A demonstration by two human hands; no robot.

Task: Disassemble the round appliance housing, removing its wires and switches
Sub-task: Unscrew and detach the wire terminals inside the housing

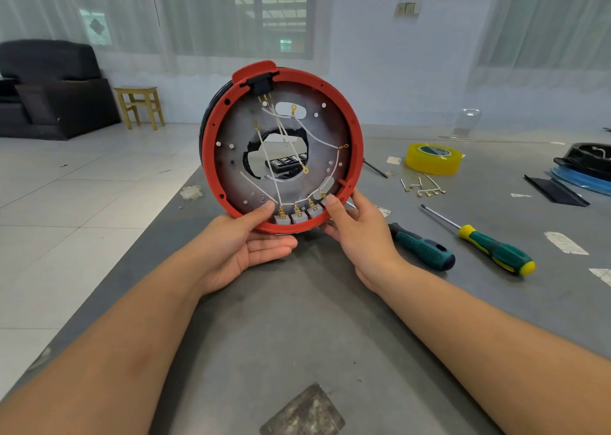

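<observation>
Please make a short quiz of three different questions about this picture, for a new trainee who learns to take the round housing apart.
1. True or false: the round housing lies flat on the table.
2. How many screwdrivers lie to the right of the right hand? A) one B) two C) four
3. Fill in: the grey switches sit at the ___ edge of the housing, between the thumbs of the left hand and the right hand.

Key: 1 false, both hands hold it upright on its edge. 2 B. 3 bottom.

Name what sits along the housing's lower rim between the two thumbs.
In the head view, three grey switches with white wires sit between the left hand and right hand.
</observation>
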